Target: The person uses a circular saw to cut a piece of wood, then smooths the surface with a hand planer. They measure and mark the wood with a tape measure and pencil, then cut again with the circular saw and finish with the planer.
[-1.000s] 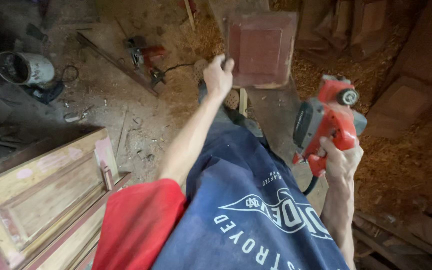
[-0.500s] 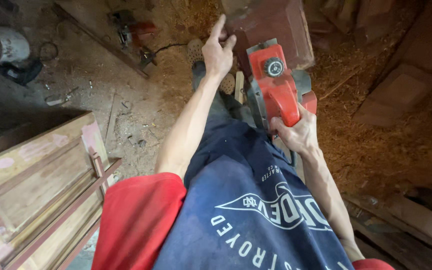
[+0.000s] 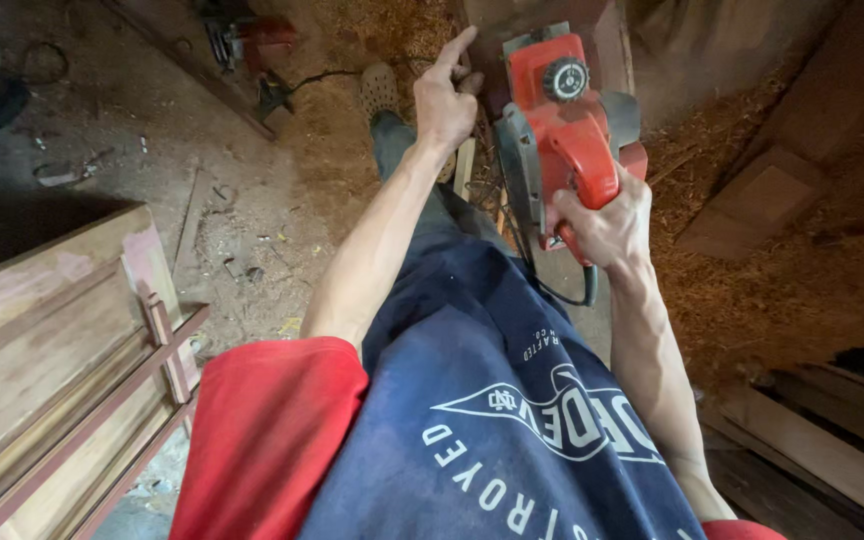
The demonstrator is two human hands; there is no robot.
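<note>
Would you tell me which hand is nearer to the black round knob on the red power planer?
Right. The right hand grips the red power planer's handle just below the black round knob; the left hand rests beside the tool, further off.

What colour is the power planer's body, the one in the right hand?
Red, with a black knob on top; the power planer shows best in the head view, gripped by the right hand.

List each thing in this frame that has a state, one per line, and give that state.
Red power planer: gripped by its handle, resting on the wood piece.
Right hand: closed on the planer's handle.
Left hand: fingers spread, touching the wood piece.
Wood piece: reddish, mostly covered by the planer.
Floor: strewn with sawdust.
</note>
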